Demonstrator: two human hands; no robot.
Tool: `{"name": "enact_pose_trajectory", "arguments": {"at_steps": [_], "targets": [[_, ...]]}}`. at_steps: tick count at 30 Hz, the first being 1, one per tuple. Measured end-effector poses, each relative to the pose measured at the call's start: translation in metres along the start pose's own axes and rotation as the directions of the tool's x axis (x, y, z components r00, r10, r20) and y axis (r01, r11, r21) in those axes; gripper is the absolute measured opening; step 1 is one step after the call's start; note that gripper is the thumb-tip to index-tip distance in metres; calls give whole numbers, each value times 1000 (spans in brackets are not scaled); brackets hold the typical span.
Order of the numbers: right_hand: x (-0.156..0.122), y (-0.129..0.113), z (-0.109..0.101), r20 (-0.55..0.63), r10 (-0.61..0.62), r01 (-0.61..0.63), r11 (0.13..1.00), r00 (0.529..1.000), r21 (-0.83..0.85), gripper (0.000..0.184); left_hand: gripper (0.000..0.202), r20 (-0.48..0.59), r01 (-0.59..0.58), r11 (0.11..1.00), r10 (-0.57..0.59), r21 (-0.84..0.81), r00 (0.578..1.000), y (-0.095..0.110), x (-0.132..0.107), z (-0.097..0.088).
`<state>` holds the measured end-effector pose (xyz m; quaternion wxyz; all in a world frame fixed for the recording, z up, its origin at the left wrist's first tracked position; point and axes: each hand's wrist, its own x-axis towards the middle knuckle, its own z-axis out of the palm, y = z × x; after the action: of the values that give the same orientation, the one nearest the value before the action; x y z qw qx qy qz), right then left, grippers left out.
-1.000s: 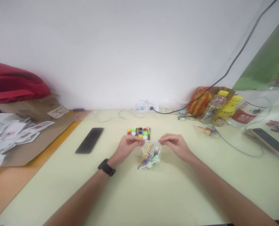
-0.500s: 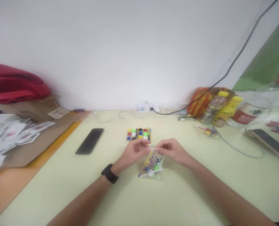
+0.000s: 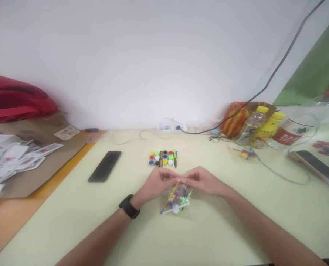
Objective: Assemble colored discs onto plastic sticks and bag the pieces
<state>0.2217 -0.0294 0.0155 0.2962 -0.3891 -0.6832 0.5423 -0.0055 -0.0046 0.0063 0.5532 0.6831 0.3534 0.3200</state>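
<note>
My left hand (image 3: 159,183), with a black watch (image 3: 129,206) on its wrist, pinches the top edge of a clear plastic bag (image 3: 178,207). From the other side my right hand (image 3: 202,180) pinches the same edge, and the two sets of fingertips meet. Small plastic pieces in yellow, white, green, blue and red show through the bag, which hangs below the fingers. Just beyond the hands, round colored discs (image 3: 154,157) and thin colored sticks (image 3: 176,158) lie in a neat group on the pale table (image 3: 209,225).
A black phone (image 3: 104,166) lies to the left, past it white packets (image 3: 20,157) on cardboard. To the right are another small bag (image 3: 244,153), eyeglasses (image 3: 220,139), bottles (image 3: 269,129), a second phone (image 3: 318,168) and a cable (image 3: 285,181).
Both hands and the bag have come slightly nearer to me. The fingertips have drawn together along the bag's top edge.
</note>
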Motion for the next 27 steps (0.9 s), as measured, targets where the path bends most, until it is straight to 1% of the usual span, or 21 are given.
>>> {"name": "enact_pose_trajectory", "arguments": {"at_steps": [5,8,14,19,23,27], "targets": [[-2,0,-11,15,33,-32,999,999,-39,42,29,36,92,995,-93,25,995,1,2,-8],[-3,2,-19,20,42,-42,999,999,-29,40,29,70,118,992,-120,35,990,4,2,-14],[-6,1,-32,29,38,-37,998,999,-49,40,33,144,127,987,-140,96,980,7,2,-21],[-11,-4,-43,54,29,-24,995,998,-96,40,36,132,122,984,-139,129,981,6,2,-23],[-12,-2,-49,17,41,-39,992,999,-120,35,35,131,109,989,-122,102,984,3,1,-20],[-12,-1,-49,-7,40,-41,987,999,-155,32,33,115,88,993,-96,75,989,-1,0,-15]]}}
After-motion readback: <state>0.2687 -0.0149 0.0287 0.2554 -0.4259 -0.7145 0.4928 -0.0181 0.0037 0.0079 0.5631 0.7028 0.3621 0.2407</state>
